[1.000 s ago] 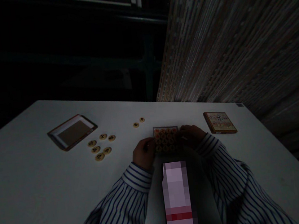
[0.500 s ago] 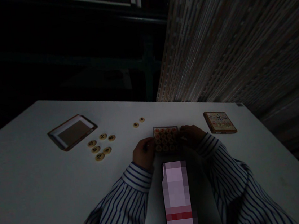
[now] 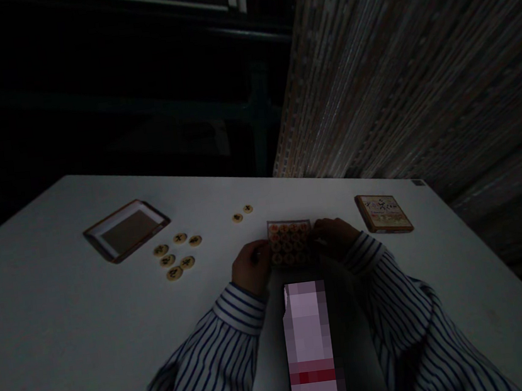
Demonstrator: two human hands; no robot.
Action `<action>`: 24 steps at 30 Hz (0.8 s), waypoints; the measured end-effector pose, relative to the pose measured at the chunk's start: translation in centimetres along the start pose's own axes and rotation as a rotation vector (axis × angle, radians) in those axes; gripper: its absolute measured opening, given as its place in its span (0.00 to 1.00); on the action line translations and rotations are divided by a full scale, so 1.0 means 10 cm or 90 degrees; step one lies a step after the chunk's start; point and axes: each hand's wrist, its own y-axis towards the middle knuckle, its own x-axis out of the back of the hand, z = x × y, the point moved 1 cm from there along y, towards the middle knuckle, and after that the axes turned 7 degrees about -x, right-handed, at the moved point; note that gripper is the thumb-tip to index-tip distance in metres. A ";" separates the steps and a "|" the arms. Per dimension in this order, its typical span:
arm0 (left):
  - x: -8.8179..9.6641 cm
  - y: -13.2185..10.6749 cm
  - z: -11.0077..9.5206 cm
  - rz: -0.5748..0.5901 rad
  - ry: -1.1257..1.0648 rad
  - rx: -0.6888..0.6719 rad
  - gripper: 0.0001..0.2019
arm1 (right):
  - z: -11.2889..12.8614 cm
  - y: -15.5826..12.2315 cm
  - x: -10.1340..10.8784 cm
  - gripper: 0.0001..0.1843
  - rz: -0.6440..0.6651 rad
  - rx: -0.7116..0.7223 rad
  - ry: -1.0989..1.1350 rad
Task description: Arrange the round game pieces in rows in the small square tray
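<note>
In front of me is a small tray of Chinese chess pieces (image 3: 290, 242), round discs set in rows, the far row marked in red. My left hand (image 3: 253, 266) is closed at the tray's left side, fingers curled by its edge. On the opposite side my right hand (image 3: 335, 236) is closed at the right edge, its fingers dark and partly in shadow. Several loose chess pieces (image 3: 174, 273) with dark characters lie on the table left of my left hand. Two more pieces (image 3: 238, 218) lie beyond the tray, slightly left.
An open box part (image 3: 127, 230) with a pale inside lies at the left of the white table (image 3: 67, 321). A printed box lid (image 3: 384, 213) lies at the right. A string curtain (image 3: 369, 68) hangs behind the table's far right side. A blurred-out patch covers the near middle.
</note>
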 end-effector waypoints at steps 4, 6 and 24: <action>0.00 0.00 0.00 0.005 -0.009 -0.002 0.14 | 0.01 0.00 0.01 0.14 0.004 -0.001 0.001; 0.00 0.00 0.00 0.010 -0.012 -0.005 0.14 | 0.01 0.00 0.00 0.14 0.001 -0.008 -0.003; 0.01 0.00 -0.05 0.013 -0.023 0.020 0.15 | 0.11 0.00 -0.01 0.15 -0.043 0.027 0.062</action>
